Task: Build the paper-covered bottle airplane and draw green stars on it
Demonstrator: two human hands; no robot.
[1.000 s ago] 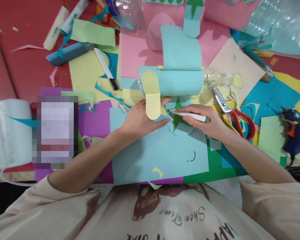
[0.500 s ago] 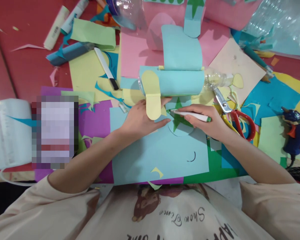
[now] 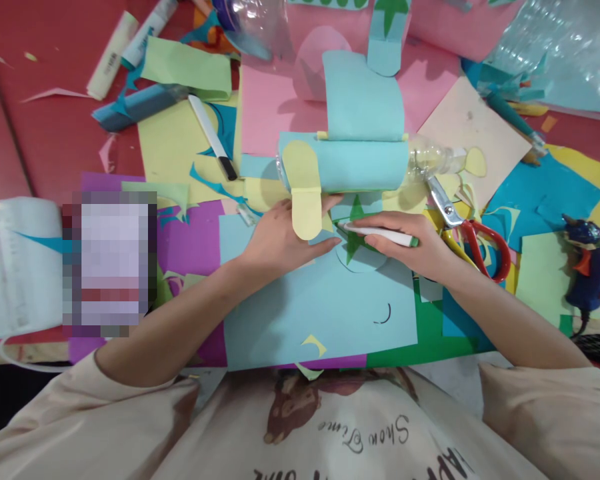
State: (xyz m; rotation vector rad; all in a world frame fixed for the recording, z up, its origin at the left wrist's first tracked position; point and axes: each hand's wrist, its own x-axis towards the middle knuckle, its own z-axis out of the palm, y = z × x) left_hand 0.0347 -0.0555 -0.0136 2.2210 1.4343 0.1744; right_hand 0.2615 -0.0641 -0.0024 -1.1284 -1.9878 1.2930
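My right hand (image 3: 405,241) is closed on a white marker (image 3: 390,235) with a green end, its tip at the left point of a green star (image 3: 355,240). The star lies on a light blue sheet (image 3: 320,313), beside a curved outline. My left hand (image 3: 285,237) rests on that sheet with its fingers apart, partly under a yellow paper strip (image 3: 307,207). The strip hangs from a plastic bottle wrapped in light blue paper (image 3: 360,163), which lies sideways just beyond both hands.
Red-handled scissors (image 3: 487,250) lie open at the right, near a dark blue glue gun (image 3: 587,267). A black-capped marker (image 3: 213,137) is at the upper left. A white box (image 3: 20,267) and a blurred screen (image 3: 113,260) stand left. Paper scraps surround the sheet.
The marker tip has moved slightly left and down along the star's left point, and my right hand has shifted a little with it. My left hand stays put.
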